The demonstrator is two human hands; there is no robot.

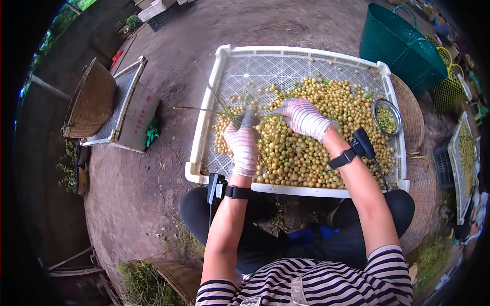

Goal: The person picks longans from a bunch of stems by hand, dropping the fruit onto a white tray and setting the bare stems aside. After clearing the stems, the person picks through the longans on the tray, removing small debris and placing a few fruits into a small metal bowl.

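A bunch of thin green stems is gripped in my left hand, its long ends pointing left and up. My right hand is just right of it, fingers drawn together; what they pinch is too small to make out. Both hands wear striped gloves with grey fingertips. Beneath them, small round yellow-green fruits cover much of a white mesh tray, thickest at the middle and right. A metal bowl of greener fruits rests at the tray's right side.
Green woven baskets stand at the upper right. A wicker basket leans by a white-framed tray on the left. Another tray of fruits lies far right. Below left, a basket stands beside cut stems.
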